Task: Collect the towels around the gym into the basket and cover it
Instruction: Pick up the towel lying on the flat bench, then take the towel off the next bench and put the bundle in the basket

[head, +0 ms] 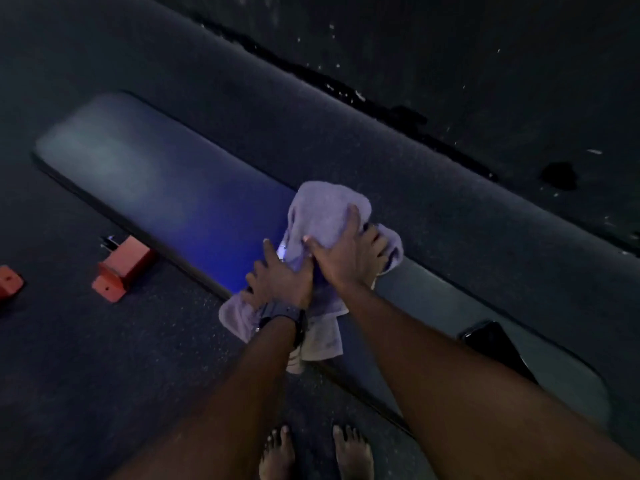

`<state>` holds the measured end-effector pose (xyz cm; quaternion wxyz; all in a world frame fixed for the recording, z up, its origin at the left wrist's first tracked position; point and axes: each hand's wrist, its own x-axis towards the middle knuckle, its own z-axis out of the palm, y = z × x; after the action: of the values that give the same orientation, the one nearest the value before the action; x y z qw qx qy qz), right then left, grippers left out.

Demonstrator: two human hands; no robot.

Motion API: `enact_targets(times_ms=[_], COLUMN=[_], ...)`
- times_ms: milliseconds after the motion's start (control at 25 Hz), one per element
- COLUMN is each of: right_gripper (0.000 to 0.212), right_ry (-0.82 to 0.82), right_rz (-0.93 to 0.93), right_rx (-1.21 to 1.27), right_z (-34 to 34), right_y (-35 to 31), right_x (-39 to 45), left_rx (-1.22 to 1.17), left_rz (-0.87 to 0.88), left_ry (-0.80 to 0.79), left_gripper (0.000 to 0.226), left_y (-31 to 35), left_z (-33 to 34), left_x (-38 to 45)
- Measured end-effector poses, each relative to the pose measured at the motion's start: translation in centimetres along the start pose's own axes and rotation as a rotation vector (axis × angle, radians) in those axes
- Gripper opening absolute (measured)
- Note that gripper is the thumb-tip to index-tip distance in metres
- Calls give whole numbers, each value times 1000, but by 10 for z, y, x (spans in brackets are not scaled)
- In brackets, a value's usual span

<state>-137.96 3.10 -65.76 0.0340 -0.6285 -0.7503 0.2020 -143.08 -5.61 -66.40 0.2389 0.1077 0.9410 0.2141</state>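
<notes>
A crumpled pale lavender towel lies across the middle of a long dark padded bench, with one end hanging over the near edge. My left hand, a dark watch on its wrist, grips the towel's lower part at the bench's edge. My right hand sits on top of the bunched towel, its thumb and spread fingers curled into the cloth. The basket is not in view.
Orange metal brackets stand on the dark speckled floor left of the bench. A flat black object lies on the bench's right end. My bare feet are at the bottom edge. A raised dark ledge runs behind the bench.
</notes>
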Motion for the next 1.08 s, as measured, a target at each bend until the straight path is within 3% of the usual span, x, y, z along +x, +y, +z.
enact_targets(times_ms=[80,160,320,520,680,800,960,1080], right_gripper=[93,70,26,18,25,24,21,15], right_ry=[-66,-171,-276,-422,-574,-597,-642,-690], right_rz=[-57,-3,43,-297,-613,-762,-919,-955], right_rx=[81,372,847,1097,1144,1205,1264,1317], right_z=[-3,-24,-102,-241,-365,-427,-457,-450], right_y=[2,-1,-41,-173,-309,-393,-494,-547], right_x=[3,5,-15,-78,-163,-232,-358,-444], left_rx=[-174,-448,-870,-911,-872,-876,-957,-938], left_rz=[-40,-25,105,388,520,567,615,556], left_ry=[-125,-225,-118,133,451,658,909,1078], left_gripper=[71,38,32,34,18,14,12,13], left_y=[8,22,68,102,98,85,23,-39], left_z=[0,-15,-97,-290,-480,-600,-731,-793], left_x=[1,0,-29,-72,-118,-154,-196,-216])
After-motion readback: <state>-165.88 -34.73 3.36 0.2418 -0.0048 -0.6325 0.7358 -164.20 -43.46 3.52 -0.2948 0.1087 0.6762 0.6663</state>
